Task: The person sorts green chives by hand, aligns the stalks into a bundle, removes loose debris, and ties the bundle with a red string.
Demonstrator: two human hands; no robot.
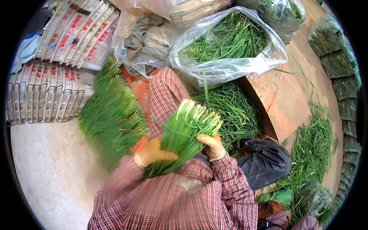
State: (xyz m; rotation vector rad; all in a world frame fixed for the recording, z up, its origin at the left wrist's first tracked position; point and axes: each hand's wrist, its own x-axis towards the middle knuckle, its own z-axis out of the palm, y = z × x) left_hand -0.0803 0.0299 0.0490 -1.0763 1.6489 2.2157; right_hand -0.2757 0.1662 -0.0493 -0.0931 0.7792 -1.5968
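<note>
A thick bunch of green chives point(183, 132), pale cut ends pointing up and away, rests above my lap between my two gloved hands. My left hand point(154, 152) wraps its lower left side, thumb across the leaves. My right hand point(212, 146) grips the right side near the pale ends, thumb on top. The fingers beneath the bunch are hidden. Just beyond my knees lies a loose heap of chives point(234, 111). On my left, tied bunches of chives point(119, 111) are stacked with red bands around them.
An open clear plastic bag point(245, 63) full of chives stands ahead. Stacked white plastic crates point(48, 90) rise at the left. Right of the heap is a cardboard piece point(283, 103), with scattered chives point(314, 145) beyond it. Packed bags point(341, 63) line the right wall.
</note>
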